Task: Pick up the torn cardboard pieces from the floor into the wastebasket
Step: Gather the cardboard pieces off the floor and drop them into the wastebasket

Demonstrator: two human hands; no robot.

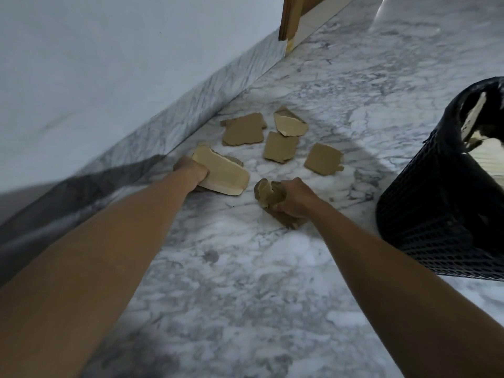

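Four cardboard pieces (281,135) lie loose on the floor (245,282). Left hand (191,170) grips a pale piece (223,173); right hand (294,199) clutches crumpled scraps (268,193). Beside them, the wastebasket (447,214) holds pale scraps (474,115).

Open marble floor (245,282) in the foreground between both forearms, free to pass. Wall skirting (169,126) blocks the left side. Black mesh wastebasket (436,214) blocks the right, its mouth open. Four loose cardboard pieces (281,146) lie clustered ahead, narrow gaps between them. Door frame (289,17) far back, well apart.
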